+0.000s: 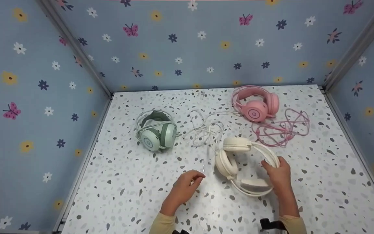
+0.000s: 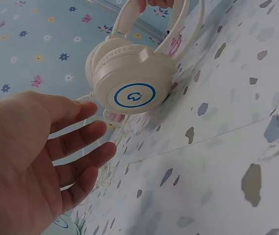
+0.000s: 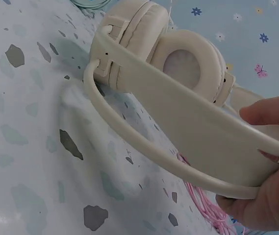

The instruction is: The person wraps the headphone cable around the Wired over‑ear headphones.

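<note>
While the right hand (image 1: pixel 279 174) grips the band of the white headphones (image 1: pixel 237 144), I see its thumb and fingers clasped on the band's right side. These headphones are at the near right of the table (image 1: pixel 122 198), cups toward the left; I cannot tell whether they touch its surface. One cup shows a blue logo (image 2: pixel 135 96) to my left wrist view. I find the left hand (image 1: pixel 183 188) just left of them, fingers loosely bent and holding nothing. A white cable (image 1: pixel 209 131) runs from the headphones toward the far side, lying in loose loops. Farther left I see green headphones (image 1: pixel 150 140), a pale cord wound around them. At the far right sit pink headphones (image 1: pixel 255 110), a tangled pink cable (image 1: pixel 286 131) just beside them on the near right.
</note>
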Motion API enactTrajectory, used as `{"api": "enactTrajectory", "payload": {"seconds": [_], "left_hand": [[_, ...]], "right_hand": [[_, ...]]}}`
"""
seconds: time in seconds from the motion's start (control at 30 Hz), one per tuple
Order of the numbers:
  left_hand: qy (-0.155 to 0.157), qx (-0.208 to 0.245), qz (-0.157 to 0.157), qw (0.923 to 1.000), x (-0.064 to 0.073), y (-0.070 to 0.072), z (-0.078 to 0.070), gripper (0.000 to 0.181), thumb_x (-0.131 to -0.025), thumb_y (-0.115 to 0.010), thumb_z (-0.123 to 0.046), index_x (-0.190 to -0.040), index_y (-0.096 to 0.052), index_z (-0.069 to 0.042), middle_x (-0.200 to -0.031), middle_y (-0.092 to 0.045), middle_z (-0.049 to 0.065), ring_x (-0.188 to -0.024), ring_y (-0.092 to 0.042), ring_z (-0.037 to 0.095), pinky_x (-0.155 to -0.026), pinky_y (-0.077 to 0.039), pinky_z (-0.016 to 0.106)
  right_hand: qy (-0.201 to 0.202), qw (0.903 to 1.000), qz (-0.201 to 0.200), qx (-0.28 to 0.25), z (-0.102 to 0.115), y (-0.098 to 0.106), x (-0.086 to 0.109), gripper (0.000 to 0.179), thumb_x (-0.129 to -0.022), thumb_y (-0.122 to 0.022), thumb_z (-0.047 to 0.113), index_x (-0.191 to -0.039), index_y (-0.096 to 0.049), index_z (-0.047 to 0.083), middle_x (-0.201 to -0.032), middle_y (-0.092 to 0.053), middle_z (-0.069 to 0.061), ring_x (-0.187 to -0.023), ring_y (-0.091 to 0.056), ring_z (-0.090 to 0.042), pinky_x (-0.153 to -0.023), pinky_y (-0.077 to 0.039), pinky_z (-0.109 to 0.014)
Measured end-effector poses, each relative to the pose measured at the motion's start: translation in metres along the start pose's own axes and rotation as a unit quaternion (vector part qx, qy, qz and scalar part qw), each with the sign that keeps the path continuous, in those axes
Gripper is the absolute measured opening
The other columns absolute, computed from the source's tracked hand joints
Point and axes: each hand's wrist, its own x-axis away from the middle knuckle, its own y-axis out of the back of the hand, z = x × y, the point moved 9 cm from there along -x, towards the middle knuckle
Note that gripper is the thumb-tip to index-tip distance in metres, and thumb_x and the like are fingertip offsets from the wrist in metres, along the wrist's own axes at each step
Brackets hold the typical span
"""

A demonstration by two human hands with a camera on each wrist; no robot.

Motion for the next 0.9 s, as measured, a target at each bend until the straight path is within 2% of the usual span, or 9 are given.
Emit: {"api": "enactTrajectory", "payload": {"seconds": [0.13, 0.27, 0.4, 0.5, 0.6, 0.7, 0.77, 0.83, 0.9], "left_hand": [[-0.026, -0.021, -0.08, 0.9962, -0.006, 0.025, -0.004, 0.017, -0.102, -0.053, -0.019, -0.107, -0.068, -0.015, -0.096, -0.064, -0.003, -0.084, -0.058, 0.008, -0.071, -0.049, 0.029], [-0.049, -0.018, -0.182, 0.9818, -0.01, 0.06, -0.009, 0.013, -0.1, -0.056, -0.014, -0.102, -0.069, -0.013, -0.09, -0.062, -0.003, -0.077, -0.058, 0.009, -0.064, -0.049, 0.028], [-0.054, -0.001, -0.223, 0.9733, -0.011, 0.083, -0.013, 0.012, -0.1, -0.056, -0.012, -0.102, -0.068, -0.015, -0.09, -0.061, 0.0, -0.075, -0.058, 0.009, -0.064, -0.049, 0.027], [-0.046, 0.016, -0.214, 0.9757, -0.016, 0.088, -0.012, 0.013, -0.099, -0.057, -0.011, -0.108, -0.066, -0.015, -0.097, -0.061, 0.005, -0.081, -0.059, 0.011, -0.069, -0.051, 0.031], [-0.028, 0.046, -0.18, 0.9822, -0.024, 0.082, -0.006, 0.028, -0.096, -0.061, -0.008, -0.123, -0.058, -0.014, -0.117, -0.057, 0.008, -0.1, -0.058, 0.019, -0.081, -0.049, 0.043], [-0.014, 0.083, -0.124, 0.9887, -0.036, 0.065, 0.003, 0.05, -0.095, -0.064, -0.009, -0.141, -0.044, -0.012, -0.139, -0.045, 0.01, -0.123, -0.047, 0.028, -0.095, -0.041, 0.053], [-0.015, 0.101, -0.081, 0.9915, -0.044, 0.052, 0.006, 0.051, -0.097, -0.062, -0.013, -0.144, -0.043, -0.011, -0.142, -0.045, 0.011, -0.129, -0.043, 0.029, -0.101, -0.036, 0.053], [-0.015, 0.129, -0.038, 0.9908, -0.049, 0.042, 0.006, 0.039, -0.1, -0.057, -0.018, -0.137, -0.051, -0.005, -0.13, -0.055, 0.016, -0.108, -0.056, 0.025, -0.092, -0.044, 0.046], [-0.016, 0.158, -0.005, 0.9873, -0.052, 0.04, 0.0, 0.029, -0.103, -0.05, -0.018, -0.122, -0.06, 0.002, -0.108, -0.062, 0.02, -0.079, -0.058, 0.018, -0.077, -0.048, 0.037]], "right_hand": [[0.076, 0.9967, -0.014, 0.025, 0.016, 0.002, 0.006, 0.016, -0.089, -0.068, 0.006, -0.099, -0.056, 0.002, -0.083, -0.06, -0.006, -0.072, -0.055, -0.015, -0.063, -0.043, -0.026], [0.147, 0.9891, -0.006, 0.002, 0.037, 0.006, 0.015, 0.016, -0.086, -0.066, -0.007, -0.093, -0.054, 0.0, -0.08, -0.06, -0.01, -0.066, -0.056, -0.016, -0.057, -0.048, -0.027], [0.183, 0.9828, 0.008, -0.018, 0.05, 0.015, 0.024, 0.017, -0.084, -0.066, -0.012, -0.091, -0.054, -0.002, -0.079, -0.065, -0.008, -0.066, -0.06, -0.015, -0.058, -0.051, -0.026], [0.211, 0.9772, 0.013, -0.018, 0.06, 0.022, 0.029, 0.018, -0.083, -0.068, -0.012, -0.09, -0.053, -0.004, -0.076, -0.061, -0.005, -0.068, -0.057, -0.015, -0.064, -0.047, -0.024], [0.235, 0.9711, 0.02, -0.038, 0.068, 0.03, 0.034, 0.019, -0.082, -0.068, -0.014, -0.087, -0.052, -0.006, -0.073, -0.055, -0.003, -0.068, -0.052, -0.013, -0.063, -0.043, -0.023], [0.246, 0.9588, 0.063, -0.128, 0.076, 0.034, 0.037, 0.02, -0.08, -0.063, -0.021, -0.085, -0.048, -0.008, -0.067, -0.049, -0.003, -0.059, -0.046, -0.011, -0.052, -0.038, -0.024], [0.251, 0.9414, 0.105, -0.199, 0.081, 0.033, 0.039, 0.022, -0.08, -0.058, -0.025, -0.084, -0.046, -0.008, -0.064, -0.047, -0.002, -0.054, -0.042, -0.009, -0.046, -0.031, -0.026], [0.257, 0.9208, 0.148, -0.254, 0.086, 0.032, 0.042, 0.022, -0.08, -0.054, -0.027, -0.083, -0.044, -0.007, -0.063, -0.045, -0.002, -0.051, -0.038, -0.009, -0.044, -0.025, -0.03], [0.265, 0.9106, 0.168, -0.268, 0.09, 0.033, 0.043, 0.022, -0.08, -0.052, -0.026, -0.083, -0.044, -0.006, -0.062, -0.044, -0.002, -0.05, -0.036, -0.01, -0.045, -0.023, -0.032]]}}
